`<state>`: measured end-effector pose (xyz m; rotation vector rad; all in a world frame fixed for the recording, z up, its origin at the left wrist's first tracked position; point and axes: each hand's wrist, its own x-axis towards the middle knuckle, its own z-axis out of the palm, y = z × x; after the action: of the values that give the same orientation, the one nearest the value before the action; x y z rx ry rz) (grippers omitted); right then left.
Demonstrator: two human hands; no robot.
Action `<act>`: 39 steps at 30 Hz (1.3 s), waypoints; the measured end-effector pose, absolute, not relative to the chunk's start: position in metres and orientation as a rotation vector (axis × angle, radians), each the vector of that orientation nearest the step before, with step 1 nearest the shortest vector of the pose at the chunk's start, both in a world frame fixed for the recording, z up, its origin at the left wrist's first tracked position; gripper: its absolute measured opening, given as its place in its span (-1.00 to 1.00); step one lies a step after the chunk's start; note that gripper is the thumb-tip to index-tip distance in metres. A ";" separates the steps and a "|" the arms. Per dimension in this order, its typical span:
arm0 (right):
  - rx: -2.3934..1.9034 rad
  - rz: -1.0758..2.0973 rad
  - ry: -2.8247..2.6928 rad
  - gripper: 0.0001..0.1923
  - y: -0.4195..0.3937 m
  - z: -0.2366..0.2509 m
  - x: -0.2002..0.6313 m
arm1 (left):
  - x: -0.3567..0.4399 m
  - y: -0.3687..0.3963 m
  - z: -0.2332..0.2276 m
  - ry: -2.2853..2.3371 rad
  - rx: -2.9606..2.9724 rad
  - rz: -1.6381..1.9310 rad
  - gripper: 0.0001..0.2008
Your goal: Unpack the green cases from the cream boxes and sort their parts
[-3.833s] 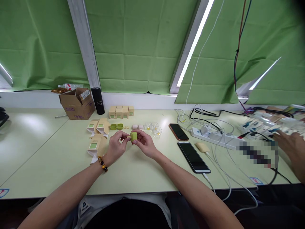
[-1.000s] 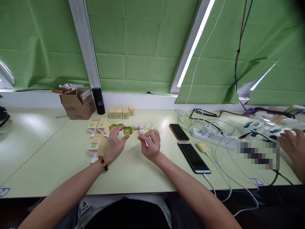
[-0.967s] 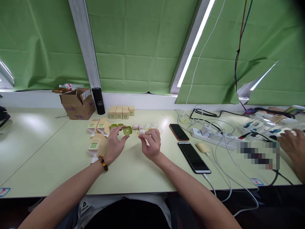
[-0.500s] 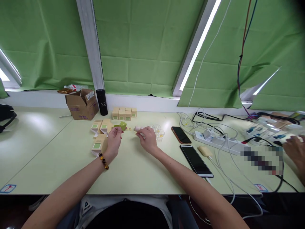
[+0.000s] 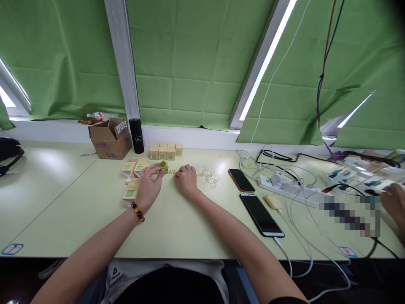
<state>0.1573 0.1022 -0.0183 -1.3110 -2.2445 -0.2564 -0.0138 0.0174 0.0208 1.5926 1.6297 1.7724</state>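
My left hand, with a beaded bracelet at its wrist, has its fingers closed at a small olive-green, pouch-like item. Its exact kind is too small to make out. To the right, my right hand rests low on the table, its fingers bent and drawn together; whatever they hold is hidden. Between the hands lie a few tiny gold-coloured pieces. Opened small boxes with green labels stand beside my left hand. Right of my right hand are clear plastic cups with yellow bits inside.
Several closed small boxes stand behind, near a black bottle and an open carton. Two phones, a power strip and tangled cables occupy the right side. Another person's hand is at the far right.
My right hand has shifted left, closer to the gold pieces, covering a pinkish item seen beside it before. My left hand has moved over the green item, hiding more of it.
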 end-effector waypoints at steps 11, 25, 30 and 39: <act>-1.166 -0.253 -2.179 -0.74 0.073 -0.013 0.187 | -0.023 0.021 0.042 1.800 2.361 1.237 -0.79; -0.987 -0.209 -2.419 -0.83 0.017 -0.025 0.190 | -0.022 0.047 0.042 2.030 2.555 0.452 -0.71; -0.968 -0.215 -2.435 -0.83 0.017 -0.025 0.190 | -0.027 0.051 0.036 2.058 2.531 0.448 -0.72; -0.973 -0.198 -2.445 -0.84 0.018 -0.027 0.190 | -0.026 0.053 0.036 2.025 2.500 0.496 -0.70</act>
<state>0.1902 0.0182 -0.0266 -0.9727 -2.4450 -0.1977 -0.0260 0.0535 0.0358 2.5003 2.0246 0.4965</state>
